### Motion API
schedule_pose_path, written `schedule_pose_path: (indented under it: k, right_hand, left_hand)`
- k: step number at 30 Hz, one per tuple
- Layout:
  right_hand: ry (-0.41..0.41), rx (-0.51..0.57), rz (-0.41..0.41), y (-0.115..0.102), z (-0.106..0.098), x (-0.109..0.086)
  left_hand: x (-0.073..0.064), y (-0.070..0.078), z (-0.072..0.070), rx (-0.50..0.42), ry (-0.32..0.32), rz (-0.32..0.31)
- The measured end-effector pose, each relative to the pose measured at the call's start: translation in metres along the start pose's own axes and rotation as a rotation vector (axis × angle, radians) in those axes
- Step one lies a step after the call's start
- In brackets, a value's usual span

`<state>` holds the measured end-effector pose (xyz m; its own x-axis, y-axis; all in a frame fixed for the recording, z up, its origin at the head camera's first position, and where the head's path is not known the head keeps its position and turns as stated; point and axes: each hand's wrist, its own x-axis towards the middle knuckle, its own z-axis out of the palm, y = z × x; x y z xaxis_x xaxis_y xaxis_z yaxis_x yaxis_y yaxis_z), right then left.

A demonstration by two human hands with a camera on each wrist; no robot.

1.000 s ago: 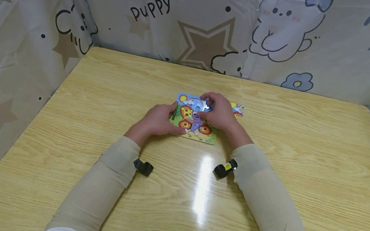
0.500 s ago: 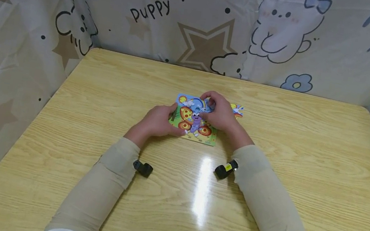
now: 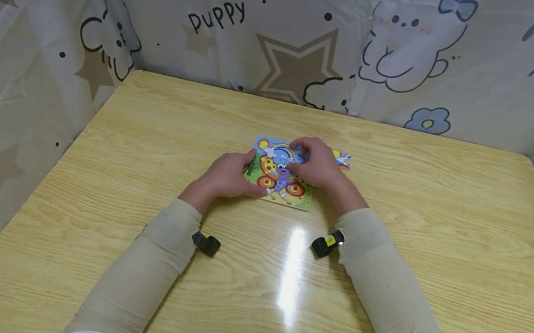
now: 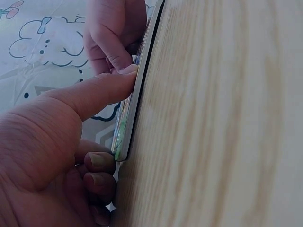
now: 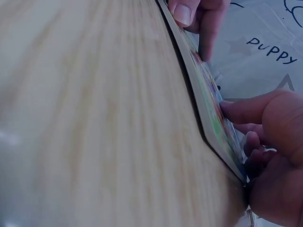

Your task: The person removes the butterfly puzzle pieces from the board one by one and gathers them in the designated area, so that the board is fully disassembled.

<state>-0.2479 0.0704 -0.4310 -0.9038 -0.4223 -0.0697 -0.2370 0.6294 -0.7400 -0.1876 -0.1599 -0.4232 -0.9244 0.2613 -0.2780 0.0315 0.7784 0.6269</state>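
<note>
Inspected puzzle board [image 3: 280, 175]: lying flat on the wood-grain surface [image 3: 424, 203], a little back of centre. Printed with a purple-bodied butterfly with yellow and red wings, a sun in the far left corner, a rainbow and green ground.

Found at the near left corner: left hand [image 3: 229, 173], gripping the puzzle board, with thumb on the near edge and fingers along the left side.

Found over the far right part: right hand [image 3: 316, 165], narrow, with thumb tip touching the printed face near the butterfly's head and fingers bent. Cannot tell whether pinching a piece there; hidden by the hand itself.

Noted just right of the board, partly behind the right hand: puzzle piece [image 3: 342, 159], printed in yellow, blue and red. Cannot tell whether touching the board.

Worn on both forearms: beige sleeves [image 3: 137, 274]. Mounted at each wrist: small black camera [image 3: 206, 243]. Seen on the surface, nearer the person: bright streak of reflected light [image 3: 291, 275]. Hung behind: pale cloth [image 3: 163, 28] with brown stars, cartoon animals and the word "PUPPY".
</note>
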Motion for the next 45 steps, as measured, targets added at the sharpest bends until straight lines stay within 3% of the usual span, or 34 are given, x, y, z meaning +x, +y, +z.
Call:
schedule_pose_path:
  k: [18, 31, 45]
  right_hand:
    - [-0.016, -0.024, 0.008, 0.003, 0.000, 0.003]
    - [0.066, 0.027, -0.064, 0.004, -0.001, -0.004]
    - [0.124, 0.033, -0.017, 0.010, -0.017, -0.023]
  left_hand:
    - [0.000, 0.000, 0.000, 0.008, -0.003, 0.000]
    - [0.002, 0.000, -0.001, 0.019, 0.006, 0.007]
    - [0.002, 0.001, -0.001, -0.003, 0.000, -0.014]
